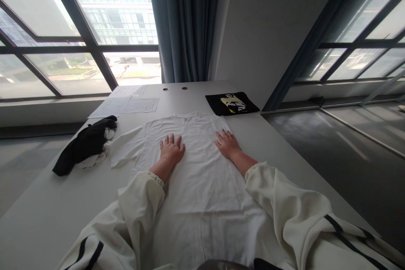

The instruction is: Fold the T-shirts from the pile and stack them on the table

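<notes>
A white T-shirt [202,177] lies spread on the table, its neckline at the far side and its left sleeve stretched out flat. My left hand [171,150] rests palm down on the upper left of the shirt, fingers spread. On the upper right, near the shirt's edge, my right hand [228,145] also lies flat with its fingers apart. Neither hand grips the cloth. The right sleeve does not show; it may be folded under. Soft creases cross the lower part of the shirt.
A folded black garment with a yellow and white print [232,103] lies at the far right of the white table [38,215]. A crumpled black and pale clothing bundle [85,145] sits on the left. Printed papers [141,105] lie behind it, near two cable holes.
</notes>
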{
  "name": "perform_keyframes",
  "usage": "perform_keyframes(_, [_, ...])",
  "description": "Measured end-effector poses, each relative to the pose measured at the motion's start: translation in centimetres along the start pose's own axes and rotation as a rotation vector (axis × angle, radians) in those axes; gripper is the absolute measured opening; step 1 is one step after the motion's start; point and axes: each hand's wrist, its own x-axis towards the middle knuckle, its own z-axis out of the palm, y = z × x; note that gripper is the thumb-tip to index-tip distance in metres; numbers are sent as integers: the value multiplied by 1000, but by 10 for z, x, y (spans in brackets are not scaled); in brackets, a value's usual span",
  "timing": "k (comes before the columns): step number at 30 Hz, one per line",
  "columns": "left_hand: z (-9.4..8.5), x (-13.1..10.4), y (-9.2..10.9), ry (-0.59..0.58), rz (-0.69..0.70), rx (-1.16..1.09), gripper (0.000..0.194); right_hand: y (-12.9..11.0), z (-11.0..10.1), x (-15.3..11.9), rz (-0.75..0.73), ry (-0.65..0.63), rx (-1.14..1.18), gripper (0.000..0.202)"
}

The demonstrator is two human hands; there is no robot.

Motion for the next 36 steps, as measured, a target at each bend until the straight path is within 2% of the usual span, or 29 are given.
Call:
perform_keyframes(3, [-6, -3, -3, -63, 34, 11, 68, 1, 0, 1, 3, -4, 0, 67])
perform_keyframes(6, [-17, -11, -29, -76, -43, 25, 70, 2, 2, 2, -3, 13, 7, 67])
perform_keyframes(8, [-28, -24, -63, 10, -203, 52, 72, 3, 3, 2, -3, 28, 12, 67])
perform_keyframes(12, [-51, -61, -152, 305, -532, 50, 69, 3, 7, 3, -5, 64, 16, 65])
perform_keyframes(13, [-54, -70, -171, 315, -607, 33, 67, 4, 8, 3, -8, 72, 15, 65])
perform_keyframes(14, [-57, -78, -186, 276, -669, 11, 63, 4, 9, 3, -11, 77, 12, 64])
perform_keyframes(16, [-58, -87, -204, 236, -676, -7, 57, 4, 10, 4, -12, 87, 5, 64])
perform_keyframes(18, [-56, -88, -206, 207, -595, -13, 54, 5, 11, 4, -10, 101, -2, 63])
perform_keyframes(21, [-52, -81, -199, 209, -508, -41, 53, 5, 11, 3, -17, 128, -8, 60])
perform_keyframes(25, [-51, -74, -194, 245, -546, -85, 48, 4, 9, -1, -41, 174, -1, 58])
perform_keyframes(30, [-50, -70, -198, 256, -501, -67, 38, 7, 11, 0, -60, 197, 29, 57])
perform_keyframes(34, [-48, -62, -209, 198, -493, -60, 36, 10, 16, 4, -88, 210, 58, 58])
perform_keyframes(36, [-47, -56, -217, 205, -478, -91, 33, 11, 18, 5, -97, 225, 72, 57])
